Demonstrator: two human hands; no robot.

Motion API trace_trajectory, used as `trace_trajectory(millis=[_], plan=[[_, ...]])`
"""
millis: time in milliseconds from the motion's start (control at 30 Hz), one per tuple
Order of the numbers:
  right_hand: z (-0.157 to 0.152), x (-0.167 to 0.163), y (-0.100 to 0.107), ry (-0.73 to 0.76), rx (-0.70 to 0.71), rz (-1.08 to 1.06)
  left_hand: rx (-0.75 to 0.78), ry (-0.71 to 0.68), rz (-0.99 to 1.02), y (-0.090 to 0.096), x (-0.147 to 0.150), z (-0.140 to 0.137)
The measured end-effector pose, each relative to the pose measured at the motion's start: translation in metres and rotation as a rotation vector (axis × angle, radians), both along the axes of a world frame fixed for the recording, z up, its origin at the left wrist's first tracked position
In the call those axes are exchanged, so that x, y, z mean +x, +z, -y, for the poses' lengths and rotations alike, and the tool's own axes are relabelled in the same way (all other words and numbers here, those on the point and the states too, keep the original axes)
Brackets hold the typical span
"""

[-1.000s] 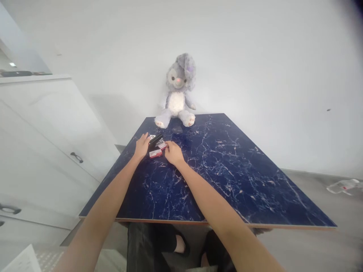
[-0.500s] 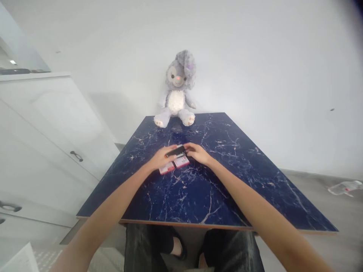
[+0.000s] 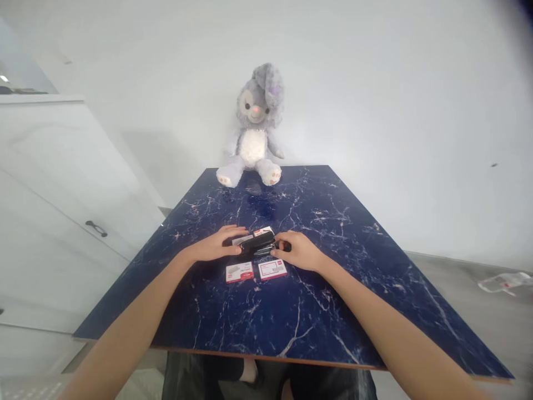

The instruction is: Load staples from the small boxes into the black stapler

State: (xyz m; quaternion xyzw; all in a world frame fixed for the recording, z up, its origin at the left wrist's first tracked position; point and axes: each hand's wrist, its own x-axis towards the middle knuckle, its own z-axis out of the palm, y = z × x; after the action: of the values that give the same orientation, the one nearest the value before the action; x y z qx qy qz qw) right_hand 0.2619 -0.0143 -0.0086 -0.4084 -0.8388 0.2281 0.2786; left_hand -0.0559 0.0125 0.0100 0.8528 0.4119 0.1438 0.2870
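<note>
Head view shows a black stapler point(image 3: 258, 244) lying on the dark blue marbled tabletop point(image 3: 316, 300), held from both ends. Two small red-and-white staple boxes point(image 3: 239, 272) point(image 3: 272, 269) lie side by side just near of it, and a third box point(image 3: 263, 231) peeks out at its far side. By the look of it, the boxes sit shut and the stapler is closed, so any loading seems not yet begun. Left hand point(image 3: 216, 245) lies flat, its grip curled loosely over the stapler's left end. Right hand point(image 3: 297, 251) pinches the right end, fingers bent. Both forearms reach far across the tabletop, with a plush rabbit point(image 3: 252, 128) at the far edge
</note>
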Motion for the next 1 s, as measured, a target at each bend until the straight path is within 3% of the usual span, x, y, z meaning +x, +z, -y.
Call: trace_trajectory(millis=[167,367,467,600,833,1000], plan=[[0.000,-0.002,-0.003,-0.046,0.021,-0.041,0.018,0.088,-0.025,-0.001,0.001,-0.011],[-0.009,0.025,0.007,0.082,0.037,-0.033,0.030,0.125,-0.037,-0.005,0.001,-0.018],[-0.017,0.055,0.012,-0.006,-0.020,0.014,0.073,0.134,-0.006,-0.006,-0.001,-0.016],[-0.020,0.069,0.016,-0.160,0.039,-0.049,0.072,0.138,0.053,-0.004,-0.009,-0.014],[0.023,0.018,0.043,0.075,0.096,0.052,0.137,0.161,0.106,0.003,-0.014,-0.005],[0.053,-0.028,0.031,0.231,0.286,0.098,0.389,0.226,-0.013,0.005,-0.005,-0.003]])
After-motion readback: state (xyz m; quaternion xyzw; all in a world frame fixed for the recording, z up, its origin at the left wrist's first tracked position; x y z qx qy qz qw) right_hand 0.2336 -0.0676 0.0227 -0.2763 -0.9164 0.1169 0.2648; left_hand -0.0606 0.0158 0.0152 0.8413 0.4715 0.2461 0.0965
